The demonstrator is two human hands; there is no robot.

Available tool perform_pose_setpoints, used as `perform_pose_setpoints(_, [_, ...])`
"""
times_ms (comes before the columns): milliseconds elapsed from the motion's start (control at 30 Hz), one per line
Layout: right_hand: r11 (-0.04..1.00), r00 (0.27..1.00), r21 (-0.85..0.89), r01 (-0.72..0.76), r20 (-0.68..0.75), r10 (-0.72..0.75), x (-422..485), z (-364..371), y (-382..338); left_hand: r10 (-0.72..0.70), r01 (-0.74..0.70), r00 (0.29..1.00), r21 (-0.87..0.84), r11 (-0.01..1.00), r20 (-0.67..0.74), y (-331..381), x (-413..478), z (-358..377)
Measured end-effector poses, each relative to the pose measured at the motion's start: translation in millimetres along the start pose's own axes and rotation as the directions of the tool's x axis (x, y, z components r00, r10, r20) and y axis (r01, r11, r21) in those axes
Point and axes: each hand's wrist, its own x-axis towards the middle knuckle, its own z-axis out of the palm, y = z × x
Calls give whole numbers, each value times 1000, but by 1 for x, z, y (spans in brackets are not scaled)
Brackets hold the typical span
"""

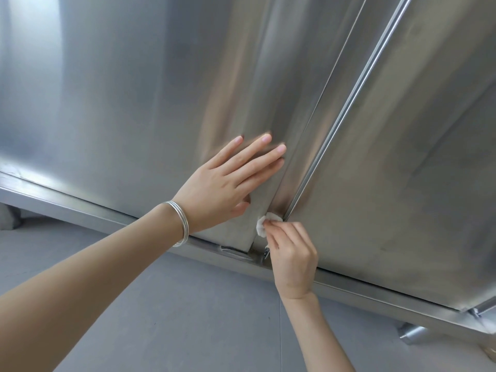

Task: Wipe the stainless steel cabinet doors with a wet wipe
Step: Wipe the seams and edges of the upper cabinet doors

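Observation:
Two stainless steel cabinet doors fill the view: a left door [120, 98] and a right door [402, 170], overlapping at a slanted edge near the middle. My left hand [228, 181] lies flat on the left door with straight fingers, close to that edge. My right hand [292, 253] pinches a small bunched white wet wipe [264, 224] and holds it against the bottom of the gap between the doors, just above the lower rail.
The cabinet's lower rail [94, 208] runs slanting down to the right under the doors. A round metal foot [412, 334] stands at the lower right. Grey floor [188, 318] lies below. Thin silver bangles [179, 224] circle my left wrist.

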Motion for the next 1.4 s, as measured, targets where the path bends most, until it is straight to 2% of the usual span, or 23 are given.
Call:
perform_pose_setpoints(100, [993,991,70,-95,-85,101,20,0,-1,-5,5,1000,2,1000,-1,-1,0,-1])
perform_pose_setpoints(167, [995,991,43,-95,-94,99,15,2,-2,-5,5,1000,4,1000,2,0,0,0])
perform_pose_setpoints(300, [997,997,-40,-69,17,70,-42,14,-12,-4,4,1000,12,1000,24,1,-1,1])
perform_pose_setpoints(433, [989,987,-59,-135,75,139,-60,22,-15,-8,8,999,4,1000,44,1,-1,1])
perform_pose_setpoints(533, [979,956,-16,-204,214,203,-49,13,-15,-15,15,998,4,1000,58,4,0,-3])
perform_pose_setpoints(600, [927,900,64,-369,274,339,-38,0,-17,-20,20,998,10,1000,58,4,0,-8])
perform_pose_setpoints(700, [761,795,250,-599,300,527,-16,-27,-20,-23,24,999,-17,1000,34,5,3,-17])
perform_pose_setpoints(800, [645,732,347,-681,327,597,16,-60,-14,-67,61,997,-159,985,-38,6,15,-27])
perform_pose_setpoints(900, [510,651,407,-758,414,637,57,-97,0,-71,43,993,-281,959,-91,2,32,-38])
perform_pose_setpoints(967, [497,637,400,-770,433,638,85,-119,11,-58,22,993,-321,947,-101,-2,46,-45])
perform_pose_setpoints(1067, [493,637,408,-768,408,654,122,-143,26,-54,15,993,-347,938,-104,0,70,-59])
perform_pose_setpoints(1233, [440,617,497,-748,276,737,154,-160,58,56,-102,989,-356,929,-136,22,112,-78])
perform_pose_setpoints(1333, [441,623,575,-689,158,766,154,-186,96,59,-100,988,-298,949,-145,45,136,-81])
perform_pose_setpoints(1400, [450,632,594,-667,131,764,151,-210,128,33,-77,988,-292,953,-153,72,160,-81])
